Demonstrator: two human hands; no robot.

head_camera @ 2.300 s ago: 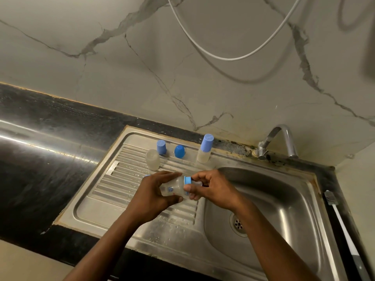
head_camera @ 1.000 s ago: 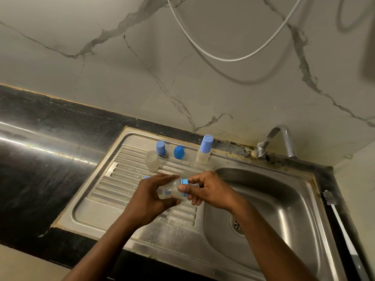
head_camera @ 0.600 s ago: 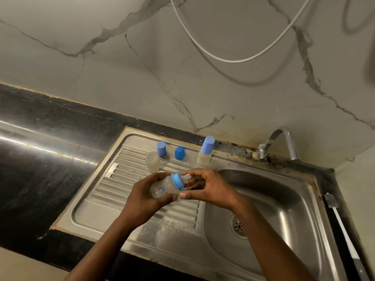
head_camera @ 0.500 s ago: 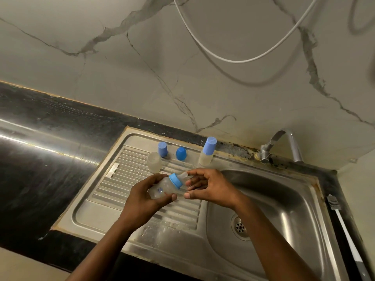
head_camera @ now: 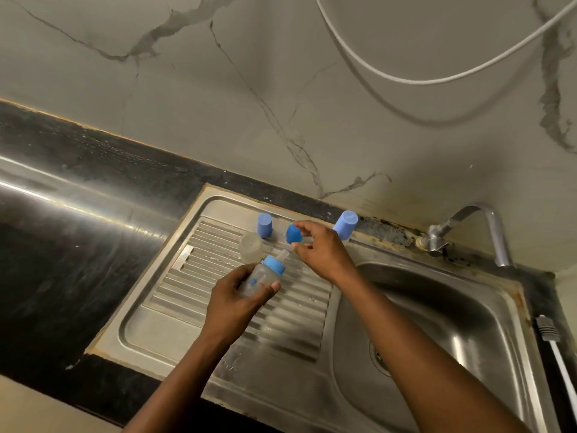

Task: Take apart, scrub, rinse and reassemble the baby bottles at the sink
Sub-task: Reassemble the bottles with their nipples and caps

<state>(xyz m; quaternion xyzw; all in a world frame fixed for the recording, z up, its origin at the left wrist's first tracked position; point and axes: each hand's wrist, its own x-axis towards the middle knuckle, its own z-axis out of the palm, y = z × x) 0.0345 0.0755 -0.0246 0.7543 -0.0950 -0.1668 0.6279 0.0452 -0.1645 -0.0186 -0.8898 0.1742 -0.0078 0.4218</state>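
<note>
While tilted above the drainboard [head_camera: 218, 295], well left of the tap [head_camera: 468, 232], the baby bottle [head_camera: 262, 278] sits in the left hand [head_camera: 232, 300], grip clamped round its clear body. Fingers and thumb cover much of the body; the base is hidden. Its blue collar [head_camera: 274, 264] is on, and the clear teat [head_camera: 282, 254] points toward the tap, faint against the steel ribs.

The right hand [head_camera: 318, 250] is left of the tap, forefinger above and thumb below the dark blue cap [head_camera: 294, 233]. I cannot tell whether that grip is closed on the cap or just short of it.

Farther left of the tap stand a light blue cap [head_camera: 264, 225] and a cloudy clear cup [head_camera: 250, 246], both on the drainboard. A second bottle [head_camera: 345, 225] stands between the dark blue cap and the tap, its lower half hidden behind the right hand.

Below the tap, the basin [head_camera: 452, 323] has its drain [head_camera: 379, 354] partly covered by the right forearm. Right of the tap, a brush [head_camera: 559, 364] on the bench [head_camera: 62, 245] is cut off by the frame edge. A white hose [head_camera: 406, 78] loops above the tap, both ends out of frame.
</note>
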